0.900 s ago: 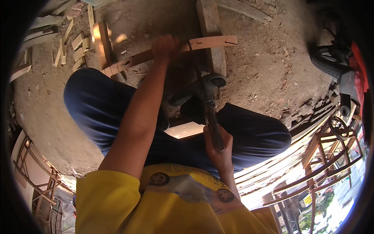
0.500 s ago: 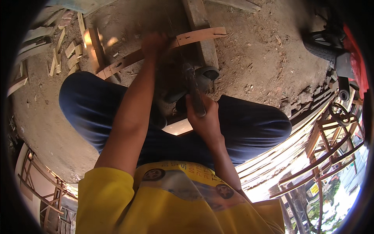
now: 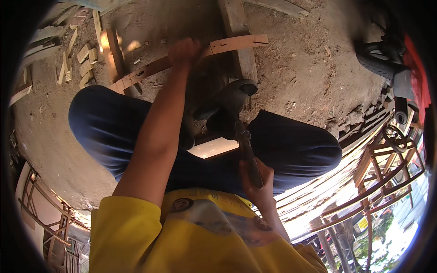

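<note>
A long, slightly curved wooden strip [image 3: 236, 43] lies across a thick beam [image 3: 248, 66] on the right and a shorter wooden block [image 3: 109, 50] on the left. My left hand [image 3: 184, 51] is closed over the strip near its middle, pressing it down. A thin line crosses the strip just right of that hand. Close to my body, my right hand [image 3: 258, 177] grips the dark handle of a handsaw [image 3: 245, 141]. The saw's thin blade is seen edge-on and is hard to make out against my dark footwear [image 3: 246, 87].
Loose wood offcuts [image 3: 85, 63] lie on the dirt floor at the far left. A black wheel [image 3: 375, 52] and a red object [image 3: 416, 82] stand at the right. Wooden frames [image 3: 378, 182] stand at the lower right, beside stacked boards.
My right hand has drawn the handsaw back toward my body and a little to the right. My left hand stays on the wooden strip.
</note>
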`<state>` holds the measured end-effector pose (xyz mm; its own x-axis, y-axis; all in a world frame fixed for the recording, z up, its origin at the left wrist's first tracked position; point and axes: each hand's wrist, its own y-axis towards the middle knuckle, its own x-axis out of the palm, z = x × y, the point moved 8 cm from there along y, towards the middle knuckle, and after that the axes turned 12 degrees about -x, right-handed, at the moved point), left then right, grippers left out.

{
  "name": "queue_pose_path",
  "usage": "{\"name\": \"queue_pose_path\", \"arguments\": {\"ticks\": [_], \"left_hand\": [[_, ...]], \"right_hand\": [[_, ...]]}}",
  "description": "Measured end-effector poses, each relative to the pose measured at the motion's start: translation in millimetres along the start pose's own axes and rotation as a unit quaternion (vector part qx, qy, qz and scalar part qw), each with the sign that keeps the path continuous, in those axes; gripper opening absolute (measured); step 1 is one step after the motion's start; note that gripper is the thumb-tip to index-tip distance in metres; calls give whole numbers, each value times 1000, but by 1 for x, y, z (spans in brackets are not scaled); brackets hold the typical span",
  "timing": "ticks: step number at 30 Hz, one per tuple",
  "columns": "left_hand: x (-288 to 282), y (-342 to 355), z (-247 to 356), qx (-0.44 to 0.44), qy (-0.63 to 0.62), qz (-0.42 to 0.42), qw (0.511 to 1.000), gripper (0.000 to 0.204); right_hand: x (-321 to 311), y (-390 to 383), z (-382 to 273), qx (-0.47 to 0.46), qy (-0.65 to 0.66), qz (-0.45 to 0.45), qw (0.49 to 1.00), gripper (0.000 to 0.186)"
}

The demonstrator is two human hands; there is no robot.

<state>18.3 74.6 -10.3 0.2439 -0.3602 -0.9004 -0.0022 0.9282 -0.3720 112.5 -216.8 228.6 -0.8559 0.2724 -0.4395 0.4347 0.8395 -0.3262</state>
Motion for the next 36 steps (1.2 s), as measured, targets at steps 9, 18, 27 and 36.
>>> {"name": "queue_pose_path", "arguments": {"ticks": [9, 18, 27, 36], "left_hand": [[20, 1, -7, 36, 16, -6, 999, 46], [15, 1, -2, 18, 29, 16, 999, 44], [11, 3, 1, 6, 20, -6, 1000, 46], [7, 2, 1, 9, 6, 32, 999, 47]], "right_hand": [[24, 50, -2, 1, 45, -17, 999, 14], [35, 71, 5, -12, 55, -31, 998, 12], [-1, 18, 0, 43, 31, -29, 998, 12], [-9, -15, -9, -1, -32, -11, 999, 11]]}}
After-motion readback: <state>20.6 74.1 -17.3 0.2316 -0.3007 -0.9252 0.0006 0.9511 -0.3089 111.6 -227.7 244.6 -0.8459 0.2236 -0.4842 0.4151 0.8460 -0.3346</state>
